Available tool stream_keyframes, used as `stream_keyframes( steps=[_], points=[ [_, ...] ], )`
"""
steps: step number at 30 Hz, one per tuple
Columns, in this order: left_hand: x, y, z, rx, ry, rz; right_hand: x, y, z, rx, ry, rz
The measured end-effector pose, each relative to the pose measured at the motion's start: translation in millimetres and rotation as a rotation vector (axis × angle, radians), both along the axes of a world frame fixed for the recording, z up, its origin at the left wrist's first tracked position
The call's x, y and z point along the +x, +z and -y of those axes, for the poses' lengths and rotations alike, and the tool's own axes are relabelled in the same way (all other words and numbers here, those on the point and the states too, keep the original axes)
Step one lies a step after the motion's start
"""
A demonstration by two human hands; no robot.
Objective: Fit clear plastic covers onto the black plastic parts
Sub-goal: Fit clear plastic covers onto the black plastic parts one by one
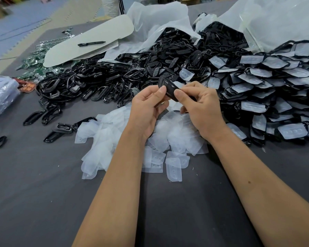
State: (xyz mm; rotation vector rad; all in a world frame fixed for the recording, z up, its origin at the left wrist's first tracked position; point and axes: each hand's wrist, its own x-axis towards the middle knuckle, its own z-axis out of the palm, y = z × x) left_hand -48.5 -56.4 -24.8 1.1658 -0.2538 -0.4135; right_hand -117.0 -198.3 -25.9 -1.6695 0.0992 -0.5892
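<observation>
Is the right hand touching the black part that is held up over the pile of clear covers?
Touching. In the head view the right hand pinches the black part, with its thumb pressed flat on the face; the left hand grips the other end.

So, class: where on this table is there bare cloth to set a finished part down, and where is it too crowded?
Bare grey cloth lies nearest the person, left of the left forearm below the clear covers, and between the forearms. Another patch sits right of the right forearm, below the covered parts. Farther back, black frames and bags crowd everything.
</observation>
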Motion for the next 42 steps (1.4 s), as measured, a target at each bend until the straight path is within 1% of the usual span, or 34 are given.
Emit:
stream_keyframes(
  steps=[3, 6, 16, 20, 24, 27, 30, 33, 39, 42],
  points=[
    [-1, 3, -2, -0.009, 0.020, -0.013, -1, 0, 0, 0.241, 0.109, -0.019],
    [-2, 4, -2, -0.027, 0.026, -0.034, -1, -1, 3, 0.364, 0.169, -0.030],
    [-3, 3, 1, 0.010, 0.046, -0.001, 1, -4, 4, 0.412, 0.141, -0.067],
    [-3, 0, 4, 0.044, 0.035, 0.023, 1, -5, 3, 0.377, 0.110, -0.054],
    [-3, 0, 3, 0.015, 0.031, 0.018, 0, -3, 3, 0.365, 0.124, -0.043],
    [-3, 0, 2, 0.010, 0.063, 0.022, 0, -3, 4, 0.417, 0.179, -0.065],
    [-3, 0, 3, 0.050, 0.078, 0.044, 0, -2, 5, 0.538, 0.235, -0.096],
    [-4, -2, 5, 0.089, 0.047, 0.088, 0, -1, 9, 0.589, 0.225, -0.097],
    [-3, 1, 3, 0.080, -0.037, 0.092, -3, 2, 11, 0.586, 0.249, -0.097],
    [-3, 5, 5, 0.072, -0.048, 0.098, -5, 6, 12, 0.543, 0.219, -0.078]
  ],
)
